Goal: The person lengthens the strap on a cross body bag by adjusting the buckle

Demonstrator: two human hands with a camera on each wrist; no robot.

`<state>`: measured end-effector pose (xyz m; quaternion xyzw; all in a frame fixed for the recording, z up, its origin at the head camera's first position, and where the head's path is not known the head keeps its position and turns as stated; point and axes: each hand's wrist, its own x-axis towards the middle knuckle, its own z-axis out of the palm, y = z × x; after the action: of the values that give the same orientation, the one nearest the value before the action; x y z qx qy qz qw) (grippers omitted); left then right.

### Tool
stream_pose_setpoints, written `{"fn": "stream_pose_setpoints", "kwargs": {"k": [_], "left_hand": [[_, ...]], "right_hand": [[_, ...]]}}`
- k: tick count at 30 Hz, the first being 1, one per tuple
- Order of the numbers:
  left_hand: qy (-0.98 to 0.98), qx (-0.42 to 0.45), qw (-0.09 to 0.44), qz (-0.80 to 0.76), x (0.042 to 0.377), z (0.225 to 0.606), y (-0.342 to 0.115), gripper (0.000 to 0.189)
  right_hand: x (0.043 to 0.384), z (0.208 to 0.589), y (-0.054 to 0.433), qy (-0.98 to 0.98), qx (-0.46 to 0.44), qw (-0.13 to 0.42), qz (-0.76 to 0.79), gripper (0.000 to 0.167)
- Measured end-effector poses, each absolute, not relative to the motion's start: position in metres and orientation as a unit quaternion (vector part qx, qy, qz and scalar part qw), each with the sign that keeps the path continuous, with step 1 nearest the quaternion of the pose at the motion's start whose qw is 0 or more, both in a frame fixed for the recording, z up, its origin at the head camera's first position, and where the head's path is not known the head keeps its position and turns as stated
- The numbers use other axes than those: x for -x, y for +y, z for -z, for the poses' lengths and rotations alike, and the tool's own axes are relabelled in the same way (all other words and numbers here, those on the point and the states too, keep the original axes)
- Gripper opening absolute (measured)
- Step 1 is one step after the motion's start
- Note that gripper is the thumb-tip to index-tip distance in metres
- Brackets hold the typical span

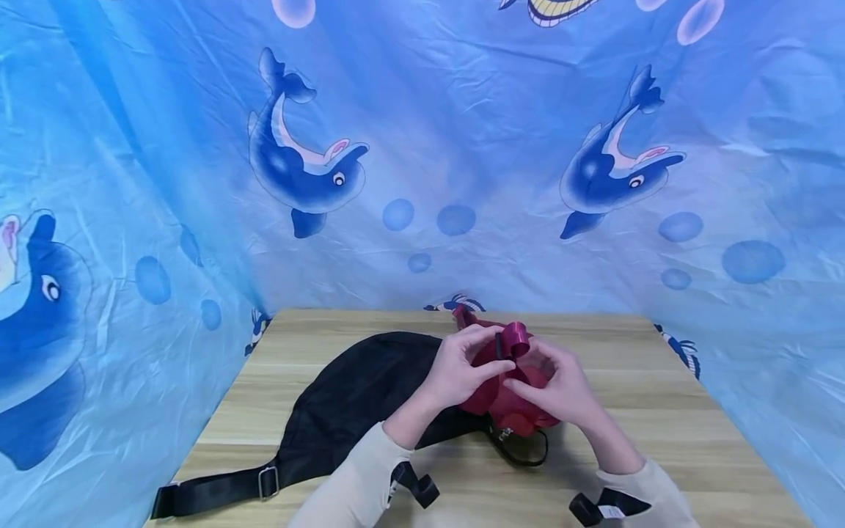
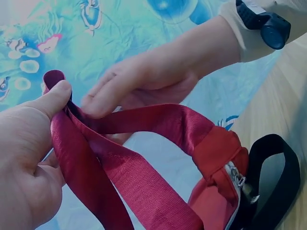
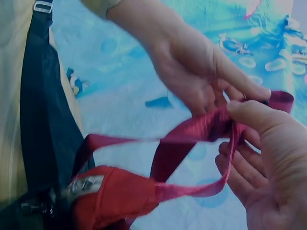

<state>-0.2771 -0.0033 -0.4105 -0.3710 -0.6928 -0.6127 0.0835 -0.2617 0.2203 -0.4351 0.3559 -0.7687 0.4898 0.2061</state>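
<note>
A red bag with a zipper is under both hands, right of the table's middle. Its shiny dark-red strap rises from it in loops. My left hand pinches the strap between thumb and fingers, where a short loop stands up beside a dark slider. From the other side, my right hand holds the strap with thumb and fingertips, close to the left fingers. In the right wrist view, the right thumb lies over the gathered strap, and part of the slider is hidden behind the fingers.
A black bag lies flat left of the red one, its wide strap with a metal buckle reaching the table's front left. A thin black loop lies below the red bag. Blue dolphin-print sheeting surrounds the wooden table.
</note>
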Motion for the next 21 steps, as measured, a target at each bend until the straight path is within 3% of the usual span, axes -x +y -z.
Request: {"fn": "stream_pose_setpoints", "kwargs": {"k": [7, 18, 21], "left_hand": [[-0.694, 0.355, 0.099, 0.619, 0.277, 0.405, -0.009, 0.044], [-0.685, 0.38, 0.099, 0.613, 0.276, 0.406, -0.007, 0.043], [-0.678, 0.373, 0.112, 0.623, 0.276, 0.406, -0.01, 0.042]], "right_hand": [[0.262, 0.438, 0.215, -0.78, -0.354, 0.272, -0.438, 0.045], [0.256, 0.442, 0.205, -0.778, -0.335, 0.333, -0.414, 0.046], [0.256, 0.446, 0.212, -0.775, -0.346, 0.324, -0.418, 0.046]]}}
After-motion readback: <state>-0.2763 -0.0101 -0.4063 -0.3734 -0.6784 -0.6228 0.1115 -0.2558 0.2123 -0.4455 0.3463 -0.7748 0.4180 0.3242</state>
